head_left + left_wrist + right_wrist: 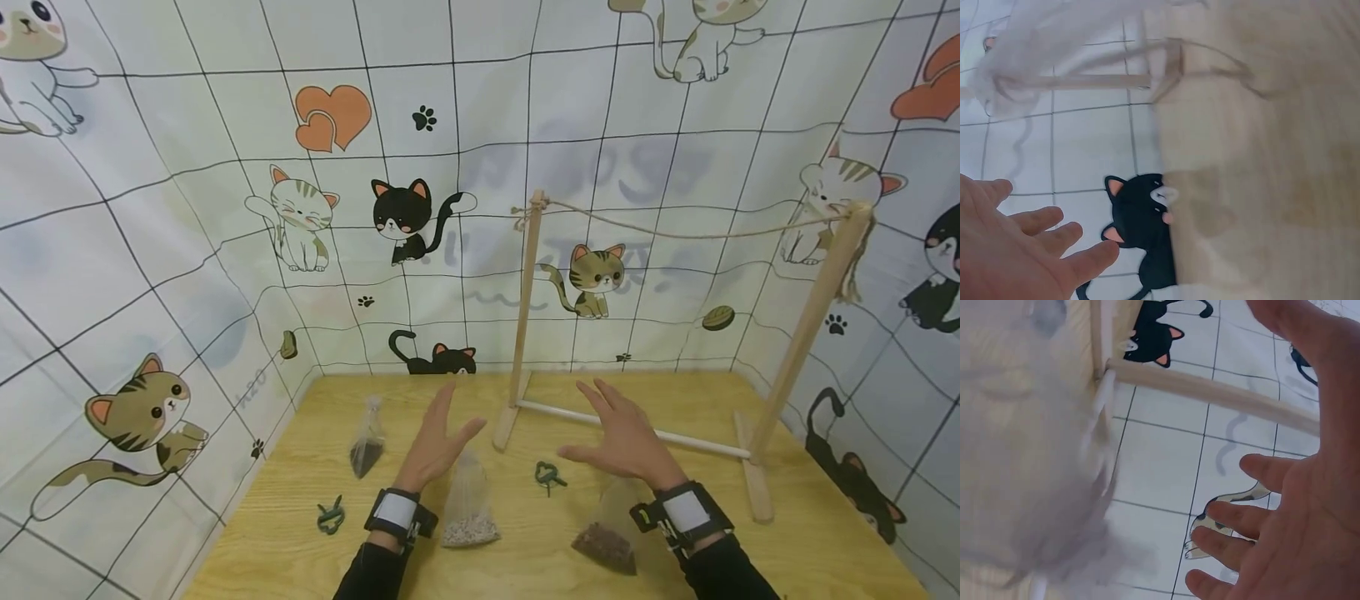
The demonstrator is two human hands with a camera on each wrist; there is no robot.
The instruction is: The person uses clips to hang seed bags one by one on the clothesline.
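Both hands are raised over the wooden table, fingers spread and holding nothing. My left hand (435, 443) is above and left of a clear bag of pale grains (470, 529). My right hand (626, 437) hovers above a clear bag of brown bits (606, 546), in front of the frame's white crossbar (705, 442). Between the hands lies a dark green clip (550, 475); a second green clip (330, 515) sits at the left. Further back on that side stands a small tied bag of dark material (366, 454). The wrist views show the left palm (1016, 256) and right palm (1304, 519) with loose fingers.
A wooden frame (527, 292) stands at the back right, its second post (810, 333) leaning outward in view. A sagging rope (675, 236) joins the post tops. Cat-patterned sheeting (420, 308) encloses the table (420, 575) at the back and sides.
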